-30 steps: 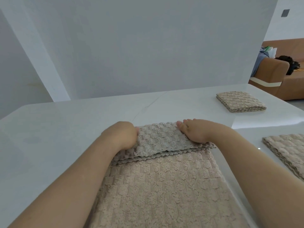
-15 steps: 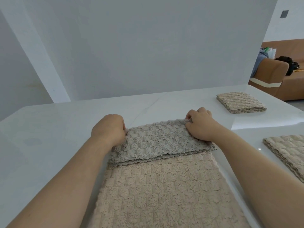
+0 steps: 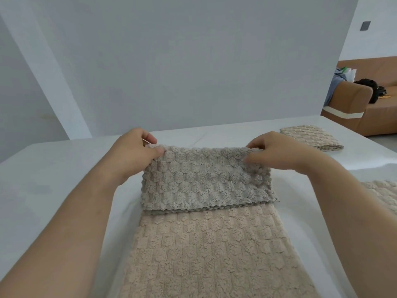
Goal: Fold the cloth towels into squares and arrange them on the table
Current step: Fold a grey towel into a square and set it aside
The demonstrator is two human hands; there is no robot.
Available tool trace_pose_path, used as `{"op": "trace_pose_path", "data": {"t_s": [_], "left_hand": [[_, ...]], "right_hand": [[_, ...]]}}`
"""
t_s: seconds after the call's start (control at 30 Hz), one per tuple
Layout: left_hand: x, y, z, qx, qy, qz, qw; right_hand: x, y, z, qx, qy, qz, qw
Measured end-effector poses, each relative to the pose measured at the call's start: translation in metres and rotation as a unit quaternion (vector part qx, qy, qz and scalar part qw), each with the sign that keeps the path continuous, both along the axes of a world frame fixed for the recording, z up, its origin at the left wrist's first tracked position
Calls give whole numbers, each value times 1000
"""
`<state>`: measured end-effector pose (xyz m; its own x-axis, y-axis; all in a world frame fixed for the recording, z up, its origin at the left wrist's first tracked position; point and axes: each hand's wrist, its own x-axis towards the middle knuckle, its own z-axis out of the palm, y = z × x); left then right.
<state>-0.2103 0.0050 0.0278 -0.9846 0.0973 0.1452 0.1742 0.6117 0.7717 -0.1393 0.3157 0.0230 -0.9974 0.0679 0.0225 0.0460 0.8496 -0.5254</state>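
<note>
A beige textured cloth towel (image 3: pixel 206 250) lies lengthwise on the white table (image 3: pixel 53 173) in front of me. Its far end is folded over into a greyer flap (image 3: pixel 204 181), and that flap is raised off the table. My left hand (image 3: pixel 131 153) pinches the fold's left corner. My right hand (image 3: pixel 277 153) pinches the right corner. A folded towel (image 3: pixel 311 140) rests at the far right of the table. Another folded towel (image 3: pixel 384 196) shows at the right edge, partly hidden by my right forearm.
A white wall panel (image 3: pixel 193 61) stands just behind the table's far edge. A brown sofa (image 3: pixel 365 108) with clothes and a dark bag on it sits beyond the table at the right.
Both hands went from pressing the folded flap flat to gripping its far corners. They have lifted the fold up off the table towards me.
</note>
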Motion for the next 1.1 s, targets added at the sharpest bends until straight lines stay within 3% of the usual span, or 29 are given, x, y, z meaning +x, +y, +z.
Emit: {"op": "trace_pose_path", "data": {"t_s": [0.2,0.37,0.47,0.73,0.87,1.1], "left_hand": [[5,-2,12,120,-2,-3,993],[11,7,18,190,25,-2,982],[12,8,21,212,20,2,977],[29,20,21,131,144,-25,981],[42,30,23,120,168,-46,977],[57,43,26,127,157,-91,975]], "right_hand": [[9,6,18,-16,25,-14,999],[12,-7,25,58,27,-9,998],[19,-10,33,45,26,14,999],[39,-29,54,18,60,53,997],[45,-42,60,-69,65,51,994],[53,-52,62,-117,-8,137,984]]}}
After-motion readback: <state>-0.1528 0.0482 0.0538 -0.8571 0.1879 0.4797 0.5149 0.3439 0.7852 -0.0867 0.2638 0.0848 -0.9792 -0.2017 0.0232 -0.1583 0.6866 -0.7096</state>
